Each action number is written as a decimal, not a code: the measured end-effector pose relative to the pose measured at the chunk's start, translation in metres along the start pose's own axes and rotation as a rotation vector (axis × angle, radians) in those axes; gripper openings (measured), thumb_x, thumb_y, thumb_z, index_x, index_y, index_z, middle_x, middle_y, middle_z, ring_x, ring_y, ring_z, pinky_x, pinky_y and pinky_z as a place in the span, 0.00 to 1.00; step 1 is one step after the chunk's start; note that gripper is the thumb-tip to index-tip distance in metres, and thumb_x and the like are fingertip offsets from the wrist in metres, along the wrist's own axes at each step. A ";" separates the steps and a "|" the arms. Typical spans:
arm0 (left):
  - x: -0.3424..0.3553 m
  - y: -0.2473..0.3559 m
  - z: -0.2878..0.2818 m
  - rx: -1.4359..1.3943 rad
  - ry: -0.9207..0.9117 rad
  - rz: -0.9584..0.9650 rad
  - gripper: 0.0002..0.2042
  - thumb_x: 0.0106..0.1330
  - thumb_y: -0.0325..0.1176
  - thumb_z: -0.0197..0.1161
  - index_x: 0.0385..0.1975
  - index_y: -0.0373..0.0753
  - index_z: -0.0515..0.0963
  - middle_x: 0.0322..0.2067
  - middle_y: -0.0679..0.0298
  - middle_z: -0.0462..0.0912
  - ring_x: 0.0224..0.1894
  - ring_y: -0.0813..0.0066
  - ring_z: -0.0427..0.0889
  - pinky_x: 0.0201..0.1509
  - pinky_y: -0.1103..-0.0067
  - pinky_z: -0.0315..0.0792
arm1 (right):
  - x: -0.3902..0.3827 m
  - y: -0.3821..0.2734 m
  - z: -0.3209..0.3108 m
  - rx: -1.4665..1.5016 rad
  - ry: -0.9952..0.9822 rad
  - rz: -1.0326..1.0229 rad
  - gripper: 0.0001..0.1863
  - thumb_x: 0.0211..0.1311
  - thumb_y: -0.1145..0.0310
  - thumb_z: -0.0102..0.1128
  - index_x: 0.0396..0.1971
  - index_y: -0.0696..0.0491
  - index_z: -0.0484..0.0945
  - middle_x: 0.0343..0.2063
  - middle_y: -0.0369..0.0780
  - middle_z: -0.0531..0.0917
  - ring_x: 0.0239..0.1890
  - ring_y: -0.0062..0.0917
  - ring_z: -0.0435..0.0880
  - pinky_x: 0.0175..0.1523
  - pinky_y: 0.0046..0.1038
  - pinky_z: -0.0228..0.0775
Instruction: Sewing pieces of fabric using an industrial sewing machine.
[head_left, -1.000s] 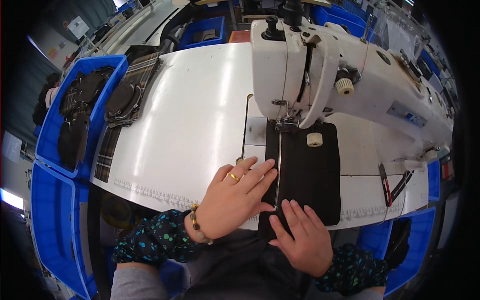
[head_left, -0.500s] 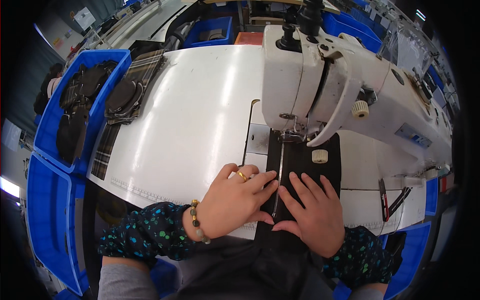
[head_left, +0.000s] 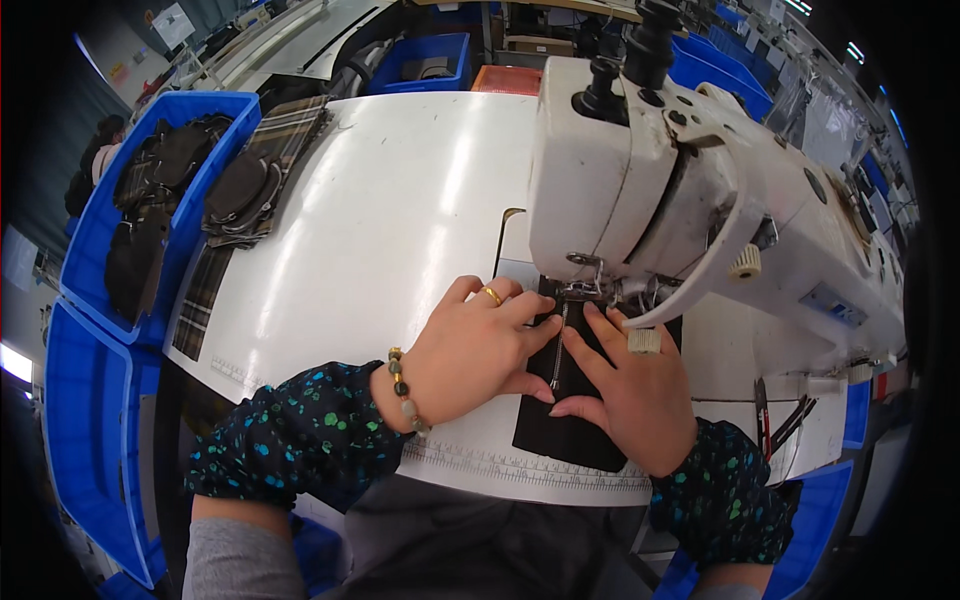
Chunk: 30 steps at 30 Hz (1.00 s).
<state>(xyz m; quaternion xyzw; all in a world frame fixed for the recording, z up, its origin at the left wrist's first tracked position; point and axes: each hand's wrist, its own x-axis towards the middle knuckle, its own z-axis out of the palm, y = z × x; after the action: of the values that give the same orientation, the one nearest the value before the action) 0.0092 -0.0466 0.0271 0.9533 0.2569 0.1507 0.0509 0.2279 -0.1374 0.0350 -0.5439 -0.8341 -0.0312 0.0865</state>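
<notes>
A black fabric piece (head_left: pixel 570 445) lies under the presser foot (head_left: pixel 578 291) of a white sewing machine (head_left: pixel 585 170). Down it runs a zipper (head_left: pixel 557 366), its near end showing between my hands. My left hand (head_left: pixel 465 345), wearing a gold ring and a bead bracelet, rests at the fabric's left edge, index and middle fingertips beside the zipper and thumb apart. Spread flat on the cloth to the right of the zipper is my right hand (head_left: pixel 640 400), its fingertips close to the presser foot and partly behind the machine's white curved lever. Neither hand grips anything.
Blue bins stand left of the white table (head_left: pixel 380 220); the far bin (head_left: pixel 250 108) holds dark pieces. Plaid fabric (head_left: pixel 290 130) with dark round pieces lies beside it. Thread snips (head_left: pixel 763 420) and a dark tool (head_left: pixel 792 424) sit right. A ruler strip (head_left: pixel 500 468) follows the front edge.
The black fabric and zipper have moved away from me under the presser foot, both hands going along. The fabric's near edge now lies on the tabletop. My view has shifted slightly.
</notes>
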 end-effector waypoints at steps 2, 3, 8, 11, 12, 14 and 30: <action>0.003 -0.003 0.001 0.003 -0.006 -0.007 0.32 0.53 0.58 0.71 0.54 0.43 0.84 0.54 0.70 0.80 0.57 0.70 0.75 0.61 0.67 0.67 | 0.003 0.003 0.000 -0.002 -0.011 0.004 0.41 0.50 0.40 0.69 0.62 0.50 0.78 0.63 0.45 0.76 0.65 0.40 0.75 0.66 0.45 0.63; 0.004 -0.003 0.002 0.009 -0.010 0.001 0.31 0.53 0.57 0.70 0.54 0.43 0.84 0.54 0.70 0.80 0.57 0.70 0.75 0.62 0.67 0.67 | 0.004 0.004 0.001 0.007 -0.008 0.005 0.41 0.51 0.40 0.69 0.61 0.50 0.78 0.63 0.45 0.76 0.65 0.40 0.75 0.66 0.45 0.63; -0.007 0.002 0.008 -0.039 0.058 0.015 0.27 0.56 0.53 0.70 0.51 0.43 0.85 0.52 0.70 0.81 0.57 0.70 0.75 0.60 0.68 0.69 | -0.002 -0.002 0.003 0.016 0.011 0.010 0.37 0.53 0.44 0.70 0.60 0.50 0.79 0.62 0.45 0.78 0.64 0.39 0.76 0.62 0.43 0.66; -0.018 0.011 0.010 -0.086 0.126 0.052 0.23 0.57 0.50 0.71 0.49 0.45 0.85 0.51 0.71 0.82 0.57 0.71 0.76 0.59 0.69 0.70 | -0.010 -0.011 0.003 0.056 0.071 -0.037 0.32 0.53 0.49 0.73 0.54 0.53 0.82 0.53 0.44 0.83 0.50 0.35 0.80 0.69 0.49 0.65; -0.021 0.012 0.010 -0.069 0.130 0.061 0.22 0.57 0.50 0.71 0.49 0.46 0.86 0.51 0.71 0.82 0.57 0.71 0.76 0.59 0.69 0.70 | -0.012 -0.012 0.002 0.047 0.085 -0.046 0.30 0.54 0.51 0.73 0.53 0.53 0.82 0.54 0.44 0.82 0.51 0.35 0.81 0.68 0.48 0.66; -0.022 0.013 0.011 -0.055 0.134 0.067 0.22 0.57 0.50 0.71 0.49 0.46 0.86 0.50 0.72 0.82 0.58 0.71 0.76 0.59 0.69 0.70 | -0.013 -0.013 0.001 0.040 0.096 -0.057 0.28 0.54 0.53 0.74 0.52 0.54 0.83 0.55 0.45 0.82 0.51 0.35 0.82 0.68 0.48 0.66; 0.006 -0.013 0.016 -0.015 0.162 0.054 0.19 0.59 0.50 0.70 0.45 0.48 0.87 0.47 0.73 0.83 0.53 0.72 0.77 0.56 0.72 0.69 | 0.014 0.016 0.009 0.147 0.032 0.049 0.24 0.62 0.54 0.70 0.54 0.52 0.83 0.56 0.43 0.83 0.56 0.39 0.83 0.57 0.42 0.75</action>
<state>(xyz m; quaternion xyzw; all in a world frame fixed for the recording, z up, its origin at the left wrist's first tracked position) 0.0130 -0.0323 0.0109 0.9441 0.2331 0.2305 0.0332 0.2359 -0.1169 0.0276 -0.5556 -0.8192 0.0236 0.1403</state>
